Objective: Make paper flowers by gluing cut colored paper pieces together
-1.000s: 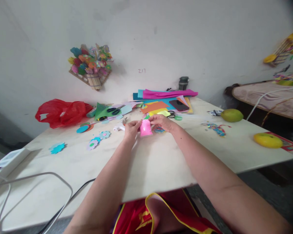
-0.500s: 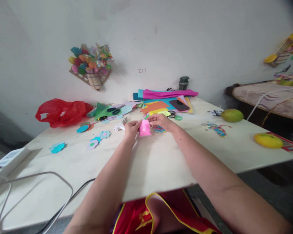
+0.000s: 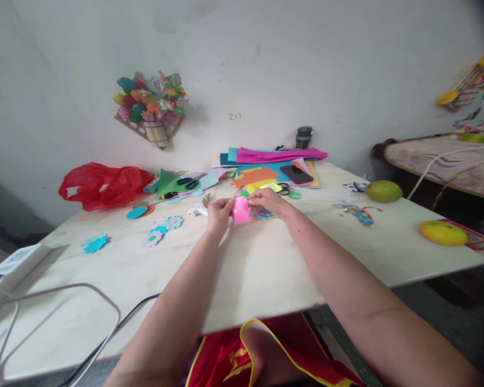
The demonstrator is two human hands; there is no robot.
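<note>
So the pink packet [image 3: 241, 210] is up between both hands, above the table [image 3: 262, 274], and compared with a second ago it's just shifted a touch and its bottom edge slants up more to the right. Looks like fiddling to me, no real step finished: it hasn't been put down and the hands have barely budged. The left hand [image 3: 219, 213] has its left side pinched between thumb and fingers. The right hand [image 3: 267, 201] has its fingertips at the packet's top right corner, but tbh I can't tell if they're actually gripping or just touching. Also can't tell if the packet's sealed, or what's inside. Right of it, a blue patterned piece [image 3: 265, 214] is half hidden under the right hand; left of it, some white gadget [image 3: 197, 212] is partly covered by the left. Behind it, the scissors [image 3: 284, 189] are mostly buried by yellow paper [image 3: 265, 186].
</note>
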